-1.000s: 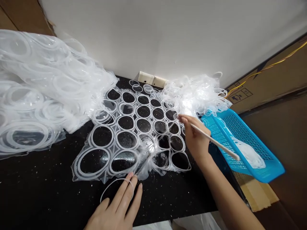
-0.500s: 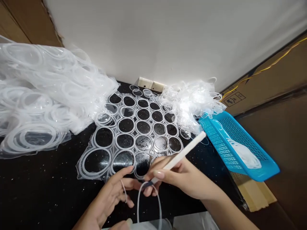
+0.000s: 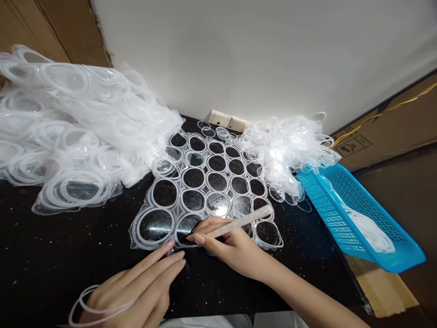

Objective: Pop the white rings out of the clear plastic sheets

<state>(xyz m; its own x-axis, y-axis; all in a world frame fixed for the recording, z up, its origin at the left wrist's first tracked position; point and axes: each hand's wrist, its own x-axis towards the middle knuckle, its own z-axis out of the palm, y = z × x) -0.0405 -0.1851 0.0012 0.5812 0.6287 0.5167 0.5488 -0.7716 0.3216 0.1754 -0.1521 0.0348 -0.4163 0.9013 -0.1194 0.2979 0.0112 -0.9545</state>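
A translucent sheet of joined rings (image 3: 179, 207) lies flat on the black speckled tabletop, the dark surface showing through its round holes. My right hand (image 3: 225, 241) grips a white pen-like tool (image 3: 244, 222), its tip down at a ring along the sheet's near edge; the tip itself is hidden by my fingers. With fingers stretched out, my left hand (image 3: 143, 284) rests its fingertips on the sheet's front edge, left of the tool. Loose thin white rings (image 3: 77, 310) hang around the back of my left hand.
Ring sheets in a tall pile (image 3: 82, 132) stand at the left. Loose thin rings form a heap (image 3: 283, 146) at the back right, beside a blue plastic basket (image 3: 406, 246) holding white rings. A wall socket (image 3: 220, 119) and cardboard boxes (image 3: 382, 132) border the table.
A thin ring that hung between my hands is now away from the tool, with rings around my left hand. Both hands have moved to the sheet's near edge. The view has shifted left.
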